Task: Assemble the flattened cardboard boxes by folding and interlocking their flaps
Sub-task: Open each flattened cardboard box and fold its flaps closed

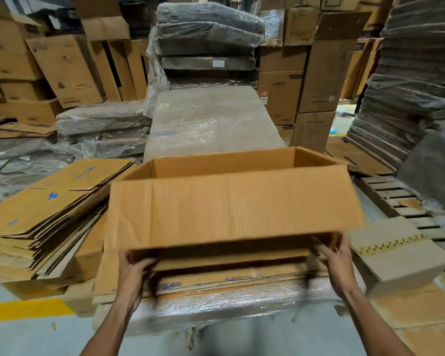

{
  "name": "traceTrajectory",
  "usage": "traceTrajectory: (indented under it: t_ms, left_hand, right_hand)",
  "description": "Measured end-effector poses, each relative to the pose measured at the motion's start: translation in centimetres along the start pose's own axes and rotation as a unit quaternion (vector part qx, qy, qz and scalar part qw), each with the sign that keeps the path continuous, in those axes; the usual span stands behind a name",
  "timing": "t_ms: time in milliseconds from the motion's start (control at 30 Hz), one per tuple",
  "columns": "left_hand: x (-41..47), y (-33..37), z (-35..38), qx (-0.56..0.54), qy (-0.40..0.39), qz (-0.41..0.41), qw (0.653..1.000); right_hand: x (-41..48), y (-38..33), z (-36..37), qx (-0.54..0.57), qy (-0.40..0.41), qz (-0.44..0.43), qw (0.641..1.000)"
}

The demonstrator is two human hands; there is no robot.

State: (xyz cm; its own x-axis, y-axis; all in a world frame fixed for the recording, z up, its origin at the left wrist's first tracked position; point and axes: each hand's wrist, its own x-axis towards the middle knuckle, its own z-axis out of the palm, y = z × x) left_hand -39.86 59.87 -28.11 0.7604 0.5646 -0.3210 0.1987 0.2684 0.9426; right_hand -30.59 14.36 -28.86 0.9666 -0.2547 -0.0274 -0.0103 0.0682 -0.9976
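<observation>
A brown cardboard box (pixel 231 209) stands opened into a rectangle in front of me, its top open and its near wall facing me. My left hand (pixel 132 273) grips the near bottom edge at the left corner, fingers curled under it. At the right corner my right hand (pixel 338 263) grips the same bottom edge. The box sits above a plastic-wrapped stack of flattened boxes (pixel 216 299). What lies under the box is in shadow.
A loose pile of flattened boxes (pixel 44 222) lies at the left. A wrapped pallet (pixel 211 122) stands behind the box, a closed carton (pixel 401 255) and wooden pallet (pixel 401 201) at the right. Stacked cartons fill the back. Grey floor shows near my feet.
</observation>
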Motion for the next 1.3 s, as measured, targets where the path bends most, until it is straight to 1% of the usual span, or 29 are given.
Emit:
traceTrajectory:
  t_ms: [33,67,100,167,300,367,500,600,667,700,767,800,833,867,933,1000,1067,1100,1167,1267,1300]
  left_hand:
    - [-0.2,1.0,0.9,-0.015,-0.016,0.023,1.000]
    - [-0.1,2.4,0.8,0.007,-0.012,0.041,0.999]
    - [0.3,4.1,1.4,0.023,0.008,0.069,0.997]
    - [0.7,5.9,1.2,0.030,-0.002,0.060,0.998]
    - [-0.2,11.5,1.7,0.095,0.015,0.089,0.991]
    - [-0.6,13.1,1.5,0.132,0.005,0.103,0.986]
    - [-1.3,15.2,0.6,0.207,-0.011,0.077,0.975]
    - [-1.8,15.1,0.3,0.255,-0.023,0.051,0.965]
    - [-2.3,14.1,0.3,0.267,-0.014,0.065,0.961]
    - [-2.5,13.3,0.2,0.276,0.003,0.088,0.957]
    - [-3.0,11.2,-0.4,0.304,0.048,0.158,0.938]
    - [-3.3,9.9,-0.8,0.298,0.064,0.193,0.933]
    - [-3.7,8.4,-1.3,0.263,0.072,0.217,0.937]
    - [-4.1,7.0,-1.7,0.200,0.066,0.226,0.951]
    - [-4.4,4.2,-2.6,0.104,0.022,0.198,0.974]
    - [-4.1,1.8,-3.2,0.130,-0.032,0.169,0.976]
    - [-3.6,0.3,-3.1,0.171,-0.058,0.123,0.976]
    - [-3.3,-0.2,-2.7,0.168,-0.056,0.095,0.980]
    - [-3.0,-0.4,-1.5,0.139,-0.047,0.067,0.987]
    - [-3.1,0.4,0.0,0.113,-0.012,0.069,0.991]
    - [-3.2,1.0,0.3,0.111,0.001,0.079,0.991]
  right_hand:
    - [0.2,-1.4,0.3,-0.008,-0.004,-0.005,1.000]
    - [0.6,-2.7,0.6,-0.016,0.001,-0.003,1.000]
    - [1.2,-3.7,0.7,-0.025,0.003,-0.013,1.000]
    - [2.1,-5.9,1.2,-0.052,0.013,-0.029,0.998]
    - [3.2,-10.4,1.7,-0.115,0.019,-0.067,0.991]
    - [3.9,-12.2,1.9,-0.143,0.033,-0.067,0.987]
    - [4.1,-13.4,1.8,-0.221,0.047,-0.054,0.973]
    - [3.3,-12.9,1.8,-0.265,0.054,-0.057,0.961]
    - [2.7,-11.8,1.5,-0.254,0.053,-0.076,0.963]
    - [2.1,-11.0,1.3,-0.225,0.044,-0.088,0.969]
    - [0.5,-8.8,0.8,-0.116,0.029,-0.099,0.988]
    - [-0.2,-7.2,0.4,-0.069,0.029,-0.091,0.993]
    - [-0.8,-5.7,0.0,-0.042,0.029,-0.081,0.995]
    - [-1.2,-4.1,-0.3,-0.036,0.027,-0.073,0.996]
    - [-2.0,-1.5,-0.4,-0.031,0.009,-0.046,0.998]
    - [-2.3,0.5,0.0,-0.025,-0.027,0.003,0.999]
    - [-2.5,1.4,0.7,-0.040,-0.055,0.037,0.997]
    - [-2.4,1.8,1.0,-0.050,-0.064,0.048,0.995]
    - [-2.4,1.3,1.7,-0.062,-0.073,0.063,0.993]
    - [-2.0,-0.1,2.3,-0.042,-0.057,0.071,0.995]
    - [-1.8,-0.5,2.4,-0.036,-0.049,0.062,0.996]
